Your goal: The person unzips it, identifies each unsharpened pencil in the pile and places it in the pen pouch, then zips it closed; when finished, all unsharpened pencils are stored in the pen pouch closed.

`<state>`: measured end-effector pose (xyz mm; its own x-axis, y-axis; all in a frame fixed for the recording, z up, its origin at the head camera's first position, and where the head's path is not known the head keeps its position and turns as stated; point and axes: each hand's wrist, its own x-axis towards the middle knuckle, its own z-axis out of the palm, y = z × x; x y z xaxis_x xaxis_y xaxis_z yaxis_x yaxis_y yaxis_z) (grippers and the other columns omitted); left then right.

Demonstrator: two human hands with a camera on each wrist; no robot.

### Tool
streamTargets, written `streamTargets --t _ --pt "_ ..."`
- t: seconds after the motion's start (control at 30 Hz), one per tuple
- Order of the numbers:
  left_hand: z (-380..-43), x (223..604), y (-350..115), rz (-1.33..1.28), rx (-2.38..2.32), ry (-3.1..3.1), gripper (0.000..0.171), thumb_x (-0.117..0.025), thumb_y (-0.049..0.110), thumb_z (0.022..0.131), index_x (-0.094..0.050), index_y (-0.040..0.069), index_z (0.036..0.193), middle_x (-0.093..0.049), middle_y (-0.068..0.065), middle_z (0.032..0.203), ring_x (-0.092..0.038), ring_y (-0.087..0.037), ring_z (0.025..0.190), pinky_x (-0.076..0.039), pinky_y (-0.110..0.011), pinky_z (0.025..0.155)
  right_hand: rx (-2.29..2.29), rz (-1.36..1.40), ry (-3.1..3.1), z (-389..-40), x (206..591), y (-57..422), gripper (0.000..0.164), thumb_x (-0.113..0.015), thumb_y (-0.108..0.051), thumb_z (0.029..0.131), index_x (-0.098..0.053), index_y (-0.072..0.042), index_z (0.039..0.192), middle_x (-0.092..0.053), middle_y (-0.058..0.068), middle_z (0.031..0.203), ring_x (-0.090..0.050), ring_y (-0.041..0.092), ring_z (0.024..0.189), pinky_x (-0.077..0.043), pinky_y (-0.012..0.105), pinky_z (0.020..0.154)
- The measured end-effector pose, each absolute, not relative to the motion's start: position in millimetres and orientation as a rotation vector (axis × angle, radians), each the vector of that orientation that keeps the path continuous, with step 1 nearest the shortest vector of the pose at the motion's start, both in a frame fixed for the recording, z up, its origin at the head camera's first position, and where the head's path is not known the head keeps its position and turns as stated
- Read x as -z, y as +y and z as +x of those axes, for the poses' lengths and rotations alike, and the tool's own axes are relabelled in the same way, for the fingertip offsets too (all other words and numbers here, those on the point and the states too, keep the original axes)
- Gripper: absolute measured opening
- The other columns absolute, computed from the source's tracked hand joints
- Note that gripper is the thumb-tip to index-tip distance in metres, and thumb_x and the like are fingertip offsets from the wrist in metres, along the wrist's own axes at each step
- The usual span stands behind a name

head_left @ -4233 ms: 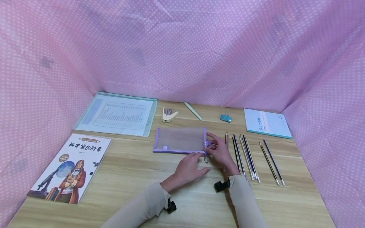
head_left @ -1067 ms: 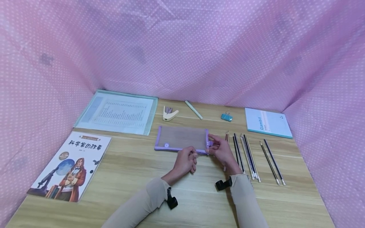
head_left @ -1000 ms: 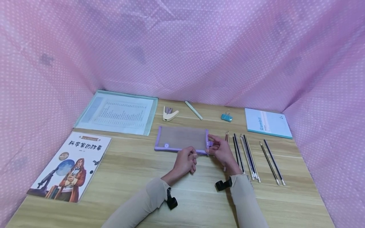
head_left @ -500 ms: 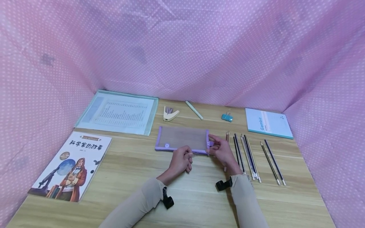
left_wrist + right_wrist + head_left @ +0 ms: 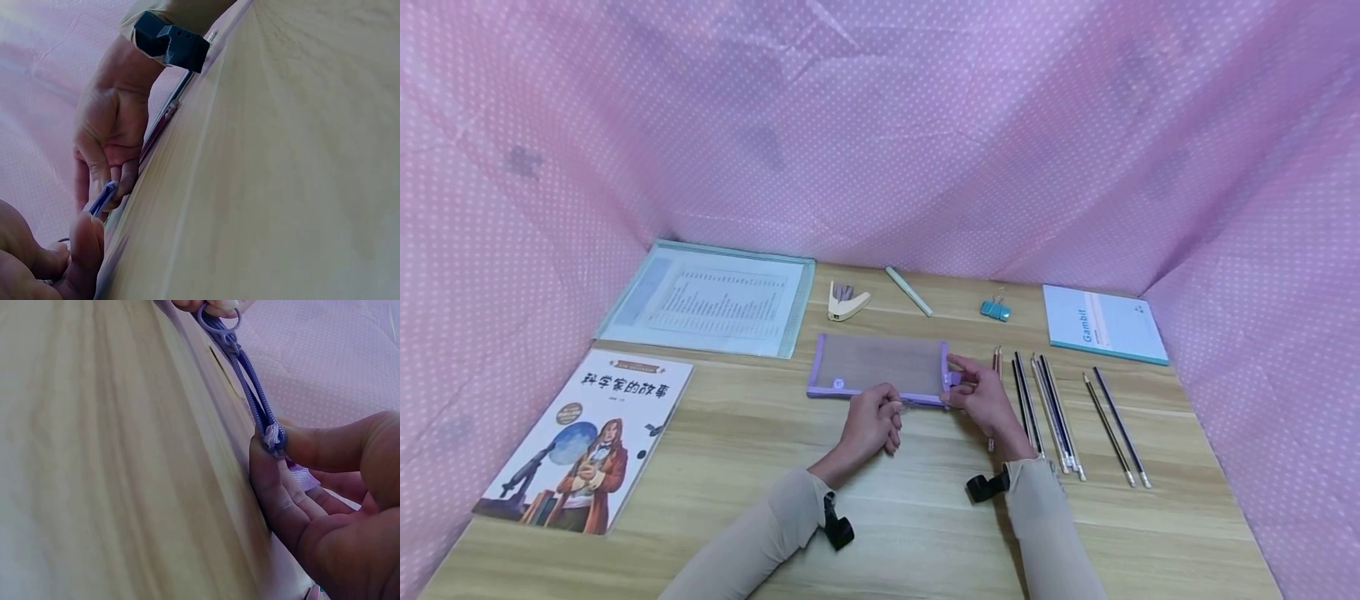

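Observation:
A mesh zip pouch (image 5: 880, 362) with purple edging lies flat at the middle of the table, its zip along the near edge. My left hand (image 5: 868, 421) is at that edge with fingers curled, pinching the ring of the zipper pull (image 5: 229, 342). In the right wrist view the two zip tapes stand apart between the pull and the pouch's right end. My right hand (image 5: 985, 400) pinches that end corner between thumb and fingers, near a purple tab (image 5: 304, 478). The left fingertips are partly hidden in the head view.
Several pencils (image 5: 1056, 412) lie right of the pouch, some beside the right wrist. Behind are a stapler (image 5: 848, 303), a pale green pen (image 5: 908, 291) and a teal binder clip (image 5: 996, 310). A notebook (image 5: 1105, 325), document folder (image 5: 707, 300) and book (image 5: 587, 442) lie around.
My left hand has gone from loosely spread at the pouch's near edge to gripping the zipper pull, then slid it left along the zip. The right hand keeps its hold on the right corner.

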<state>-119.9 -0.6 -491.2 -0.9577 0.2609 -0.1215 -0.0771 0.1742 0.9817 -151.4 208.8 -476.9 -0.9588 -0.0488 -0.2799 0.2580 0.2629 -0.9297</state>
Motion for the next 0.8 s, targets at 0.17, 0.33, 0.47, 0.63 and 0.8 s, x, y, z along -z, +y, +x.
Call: streamTargets --t 0.17,0.33,0.47,0.63,0.8 --pt "-121 491 -6 0.148 -1.857 2.197 0.011 -0.052 -0.002 0.098 -0.058 -0.008 0.091 -0.064 -0.020 0.070 -0.058 -0.012 0.041 -0.055 -0.038 0.042 1.742 0.206 2.290 -152 476 209 0.078 -0.067 0.018 0.078 -0.041 -0.002 0.149 -0.053 0.030 0.137 -0.065 0.012 0.085 -0.057 0.017 0.074" --pt "-122 491 -11 0.118 -1.849 2.201 0.011 -0.051 -0.002 0.099 -0.058 -0.007 0.092 -0.063 -0.018 0.069 -0.058 -0.012 0.041 -0.055 -0.038 0.042 1.749 0.203 2.285 -152 476 209 0.076 -0.066 0.018 0.079 -0.042 -0.002 0.149 -0.052 0.030 0.138 -0.066 0.013 0.086 -0.057 0.017 0.074" --pt "-123 492 -17 0.110 -1.853 2.211 0.011 -0.051 -0.003 0.099 -0.059 -0.007 0.092 -0.063 -0.018 0.070 -0.058 -0.012 0.042 -0.055 -0.037 0.043 1.770 0.193 2.280 -151 477 209 0.076 -0.065 0.019 0.079 -0.042 0.000 0.149 -0.051 0.031 0.140 -0.065 0.012 0.085 -0.057 0.016 0.073" --pt "-125 494 -24 0.096 -1.883 2.216 0.011 -0.051 -0.004 0.098 -0.057 -0.009 0.091 -0.063 -0.021 0.070 -0.057 -0.012 0.041 -0.055 -0.037 0.042 1.783 0.193 2.270 -151 478 209 0.075 -0.065 0.018 0.080 -0.041 0.000 0.149 -0.049 0.031 0.140 -0.065 0.013 0.085 -0.057 0.016 0.073" --pt "-125 493 -28 0.074 -1.899 2.219 0.010 -0.051 -0.005 0.098 -0.057 -0.009 0.090 -0.062 -0.021 0.069 -0.057 -0.013 0.041 -0.054 -0.038 0.042 1.774 0.184 2.286 -151 478 209 0.075 -0.065 0.018 0.080 -0.041 0.000 0.149 -0.049 0.031 0.141 -0.065 0.014 0.086 -0.057 0.017 0.074"
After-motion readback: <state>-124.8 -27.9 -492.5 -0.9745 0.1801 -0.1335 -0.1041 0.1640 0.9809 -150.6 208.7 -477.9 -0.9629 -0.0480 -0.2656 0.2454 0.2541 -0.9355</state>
